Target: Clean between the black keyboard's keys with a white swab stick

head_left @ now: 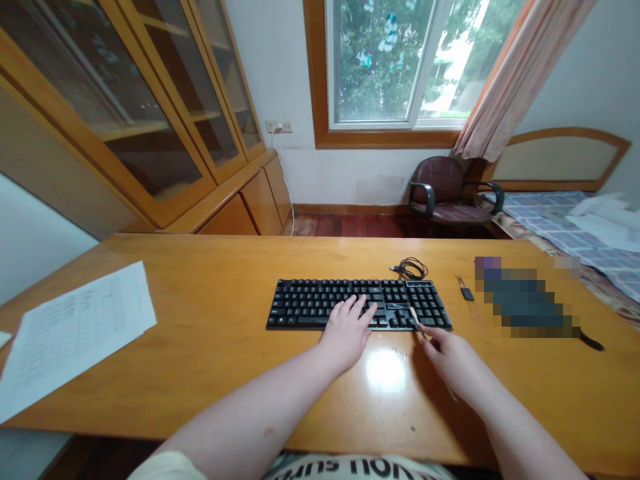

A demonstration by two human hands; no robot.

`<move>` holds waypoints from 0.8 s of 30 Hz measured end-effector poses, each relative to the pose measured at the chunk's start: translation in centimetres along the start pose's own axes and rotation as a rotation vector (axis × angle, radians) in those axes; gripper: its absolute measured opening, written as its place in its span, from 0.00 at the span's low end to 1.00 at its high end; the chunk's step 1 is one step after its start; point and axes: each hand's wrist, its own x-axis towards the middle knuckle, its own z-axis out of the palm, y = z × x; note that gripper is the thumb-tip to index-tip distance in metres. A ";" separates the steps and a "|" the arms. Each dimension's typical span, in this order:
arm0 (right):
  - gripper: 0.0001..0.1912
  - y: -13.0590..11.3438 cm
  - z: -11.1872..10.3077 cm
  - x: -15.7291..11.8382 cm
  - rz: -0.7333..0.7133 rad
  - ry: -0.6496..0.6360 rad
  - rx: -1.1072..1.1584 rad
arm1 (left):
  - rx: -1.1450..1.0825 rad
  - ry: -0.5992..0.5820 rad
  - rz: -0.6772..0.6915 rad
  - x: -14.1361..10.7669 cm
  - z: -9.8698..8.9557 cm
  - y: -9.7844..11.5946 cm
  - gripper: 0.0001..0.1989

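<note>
A black full-size keyboard [305,308] lies flat on the wooden desk, upright to my view. My left hand [345,333] rests on its keys right of the middle, fingers spread and holding nothing. My right hand [447,353] is closed in a pinch on a thin brush [414,316] with a pale tip. That tip is at the keys just left of the number pad; whether it touches them I cannot tell. The brush's slim handle runs back under my palm and comes out below it. My right fingers partly cover the keyboard's lower right edge.
A coiled black USB cable [414,269] lies behind the keyboard. To the right are a small black object with thin ends [467,294] and a blurred-out dark item [530,303]. Paper sheets [85,333] lie at left. Beyond the desk stands an armchair [443,190].
</note>
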 end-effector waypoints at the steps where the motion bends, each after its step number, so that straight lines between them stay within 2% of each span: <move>1: 0.23 0.1 -0.4 -0.5 -0.002 -0.024 -0.012 | -0.003 -0.003 0.001 0.0 0.0 0.0 0.27; 3: 0.22 0.5 -1.7 -1.1 0.001 -0.052 -0.055 | -0.008 -0.009 0.005 0.0 -0.1 0.0 0.27; 7: 0.23 1.0 -3.5 -0.8 -0.059 -0.014 -0.113 | -0.011 -0.014 0.009 -0.1 -0.3 0.1 0.26; 11: 0.21 1.6 -2.9 0.5 -0.165 -0.075 -0.108 | -0.005 -0.016 0.004 -0.2 -0.4 0.1 0.26; 17: 0.20 2.2 -2.3 1.2 -0.063 -0.011 -0.254 | -0.007 -0.013 0.001 -0.1 -0.3 0.1 0.26; 22: 0.22 1.2 -2.2 1.5 -0.257 -0.025 -0.260 | -0.010 -0.007 0.010 -0.1 -0.3 0.1 0.26; 24: 0.22 0.8 -2.0 2.0 -0.275 -0.024 -0.318 | -0.008 -0.007 0.011 -0.1 -0.3 0.1 0.26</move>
